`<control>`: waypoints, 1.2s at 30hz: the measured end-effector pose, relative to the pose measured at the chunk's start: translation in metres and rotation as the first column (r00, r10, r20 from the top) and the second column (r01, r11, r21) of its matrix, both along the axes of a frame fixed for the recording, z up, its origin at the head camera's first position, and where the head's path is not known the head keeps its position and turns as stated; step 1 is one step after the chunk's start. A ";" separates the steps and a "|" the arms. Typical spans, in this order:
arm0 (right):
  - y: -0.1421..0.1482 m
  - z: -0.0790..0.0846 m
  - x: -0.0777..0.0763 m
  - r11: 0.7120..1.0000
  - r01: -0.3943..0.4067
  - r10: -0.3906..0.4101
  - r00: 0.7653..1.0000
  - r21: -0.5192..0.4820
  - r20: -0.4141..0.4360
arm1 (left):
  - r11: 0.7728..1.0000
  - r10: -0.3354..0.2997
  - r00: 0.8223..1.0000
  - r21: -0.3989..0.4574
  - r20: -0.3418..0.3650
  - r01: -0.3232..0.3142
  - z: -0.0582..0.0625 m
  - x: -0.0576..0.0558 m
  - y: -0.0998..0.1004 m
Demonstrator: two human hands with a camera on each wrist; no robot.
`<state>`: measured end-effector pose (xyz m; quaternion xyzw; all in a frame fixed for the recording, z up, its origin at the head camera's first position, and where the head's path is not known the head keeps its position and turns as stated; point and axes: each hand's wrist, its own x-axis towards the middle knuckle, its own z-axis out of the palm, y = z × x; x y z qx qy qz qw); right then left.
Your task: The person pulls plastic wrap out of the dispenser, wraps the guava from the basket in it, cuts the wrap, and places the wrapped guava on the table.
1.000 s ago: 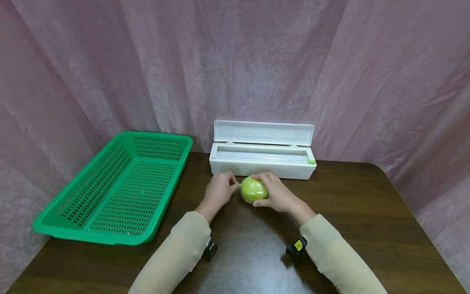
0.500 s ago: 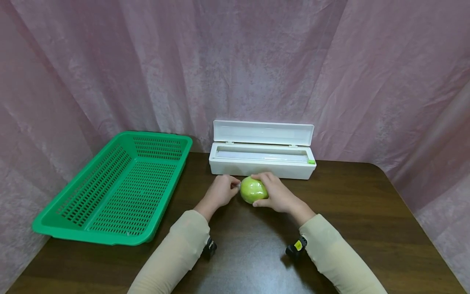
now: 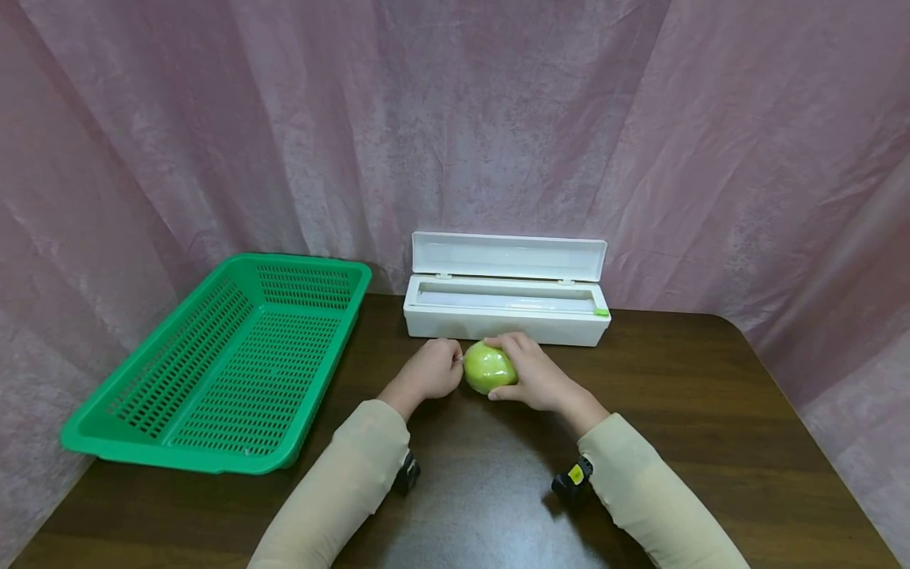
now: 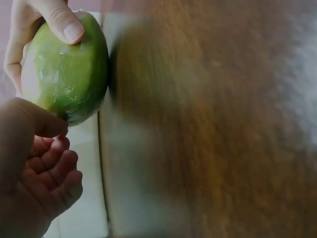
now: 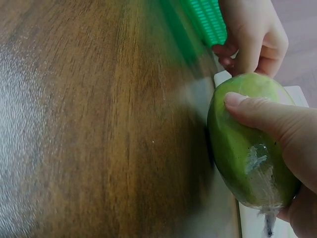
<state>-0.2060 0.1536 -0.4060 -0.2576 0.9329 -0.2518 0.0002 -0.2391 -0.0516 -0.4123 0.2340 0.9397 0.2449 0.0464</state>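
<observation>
A green oval fruit (image 3: 489, 368), glossy with clear cling film, lies sideways between my hands just before the white box. My right hand (image 3: 536, 378) grips its right end, with the thumb on the near side and the fingers over the far side. At the fruit's left end, my left hand (image 3: 430, 371) pinches the gathered film between thumb and fingers. The left wrist view shows that thumb right at the fruit's tip, the other fingers loosely curled below. In the right wrist view, a twisted film tail (image 5: 269, 223) sticks out by my right palm.
Behind the hands stands the long white film-dispenser box (image 3: 426, 320), its lid (image 3: 508, 258) raised, with a roll inside and a green slider (image 3: 601, 312) at the right. A green plastic basket (image 3: 178, 460) takes up the table's left side. A pink curtain (image 3: 498, 118) hangs behind.
My left hand has turned at the wrist, its knuckles rolling over beside the fruit's left end while the fingertips stay at the film. The right hand and fruit hold nearly still.
</observation>
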 end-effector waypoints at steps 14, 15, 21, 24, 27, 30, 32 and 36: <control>0.001 0.000 0.001 1.000 0.009 -0.008 1.000 -0.012 0.021 | 0.949 0.098 0.923 0.246 0.371 -0.199 0.010 0.001 -0.011; 0.001 0.000 0.001 1.000 0.009 -0.008 1.000 -0.014 0.023 | 0.941 0.096 0.912 0.262 0.398 -0.213 0.009 0.001 -0.011; 0.001 0.001 0.001 1.000 0.009 -0.009 0.999 -0.019 0.032 | 0.913 0.074 0.895 0.332 0.440 -0.239 0.004 -0.004 -0.012; 0.000 0.001 0.000 1.000 0.002 -0.002 1.000 -0.020 0.026 | 0.909 0.057 0.898 0.350 0.436 -0.228 0.002 -0.006 -0.013; 0.000 0.000 -0.001 1.000 -0.007 0.008 1.000 -0.017 0.022 | 0.919 0.059 0.913 0.336 0.403 -0.208 0.001 -0.007 -0.013; -0.001 0.000 -0.002 1.000 -0.018 0.018 1.000 -0.020 0.014 | 0.947 0.049 0.950 0.287 0.308 -0.142 0.002 -0.008 -0.013; -0.001 0.001 -0.002 0.999 -0.022 0.023 1.000 -0.024 0.009 | 0.968 0.032 0.973 0.236 0.226 -0.087 0.003 -0.007 -0.011; 0.000 0.002 -0.002 0.999 -0.031 0.031 1.000 -0.027 0.002 | 0.995 0.010 0.995 0.094 0.102 -0.020 0.007 -0.007 -0.004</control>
